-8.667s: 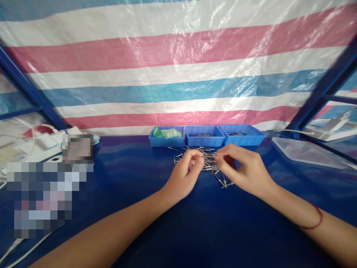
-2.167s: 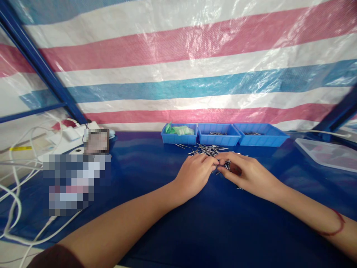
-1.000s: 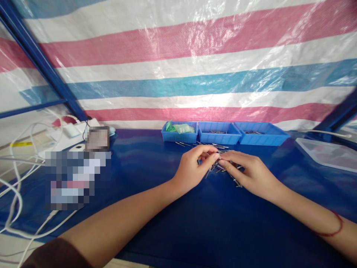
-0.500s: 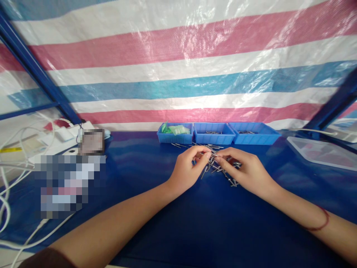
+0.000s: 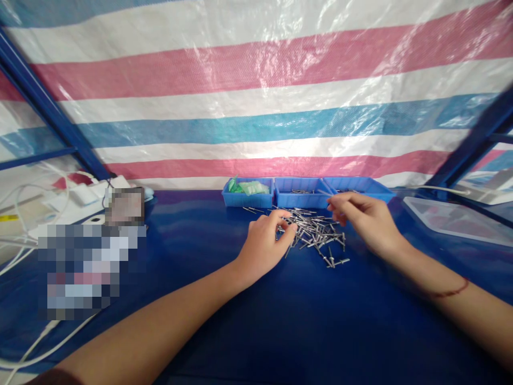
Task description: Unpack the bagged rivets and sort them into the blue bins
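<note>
A heap of silvery blind rivets (image 5: 316, 230) lies loose on the blue table. My left hand (image 5: 266, 238) rests at the heap's left edge, thumb and forefinger apart, with nothing visible held between them. Above the heap's right side, my right hand (image 5: 364, 216) is closed in a pinch, and a thin rivet (image 5: 324, 192) sticks out from its fingertips toward the bins. Just behind the heap stand the middle blue bin (image 5: 302, 201) and the right blue bin (image 5: 372, 191), each with some rivets inside.
A left blue bin (image 5: 248, 201) holds green plastic bags (image 5: 250, 187). To the right lies a clear plastic lid (image 5: 452, 219). White cables (image 5: 52, 342) and a power strip (image 5: 88, 195) occupy the left, near a blurred-out object (image 5: 84, 267). Striped sheeting (image 5: 256, 101) hangs behind.
My hands have moved apart. The right hand has risen away to the right with a rivet, uncovering more of the heap; the left has stayed near its place, fingers spread wider.
</note>
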A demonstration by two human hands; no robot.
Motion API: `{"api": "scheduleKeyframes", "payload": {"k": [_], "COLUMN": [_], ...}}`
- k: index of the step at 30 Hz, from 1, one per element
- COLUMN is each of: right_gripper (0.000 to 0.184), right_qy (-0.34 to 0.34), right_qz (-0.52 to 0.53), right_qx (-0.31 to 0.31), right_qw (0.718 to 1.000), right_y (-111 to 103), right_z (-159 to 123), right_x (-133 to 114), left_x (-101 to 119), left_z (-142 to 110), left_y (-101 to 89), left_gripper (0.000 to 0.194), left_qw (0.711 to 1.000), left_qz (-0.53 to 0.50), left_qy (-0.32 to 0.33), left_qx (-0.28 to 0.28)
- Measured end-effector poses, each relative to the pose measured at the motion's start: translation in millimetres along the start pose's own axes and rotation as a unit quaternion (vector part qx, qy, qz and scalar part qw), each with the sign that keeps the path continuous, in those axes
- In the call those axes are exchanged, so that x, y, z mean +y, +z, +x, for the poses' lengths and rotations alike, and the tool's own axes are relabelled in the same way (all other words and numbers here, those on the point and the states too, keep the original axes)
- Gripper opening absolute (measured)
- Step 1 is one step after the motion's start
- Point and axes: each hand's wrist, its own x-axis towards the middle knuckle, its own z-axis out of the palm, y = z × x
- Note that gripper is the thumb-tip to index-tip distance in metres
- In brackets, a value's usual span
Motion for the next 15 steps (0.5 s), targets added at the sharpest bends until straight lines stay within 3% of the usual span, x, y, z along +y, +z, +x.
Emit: {"api": "scheduleKeyframes", "payload": {"k": [2,4,8,12,15], "right_gripper": [0.034,0.033,0.040,0.035,0.030], "right_qy": [0.035,0.046,0.045,0.016,-0.049], "right_qz": [-0.110,-0.168,-0.265,-0.248,-0.181], "right_qx": [0.098,0.131,0.119,0.101,0.004], "right_qw": [0.989,0.976,0.956,0.963,0.982], "right_y": [-15,-29,-42,-31,-16], "right_z": [16,30,41,32,17], "right_x": [20,39,58,48,28], "left_x": [1,2,2,-3,-5], "left_z": [-1,-3,-4,-4,-2], "left_y": [-1.2,-1.7,-0.9,0.6,1.3], "left_gripper": [0.022,0.027,0.017,0.018,0.016], "left_qw": [0.994,0.983,0.970,0.975,0.993], "left_qz": [0.095,0.157,0.200,0.174,0.085], "left_qy": [0.017,0.037,0.057,0.057,0.044], "left_qx": [-0.051,-0.091,-0.127,-0.127,-0.075]}}
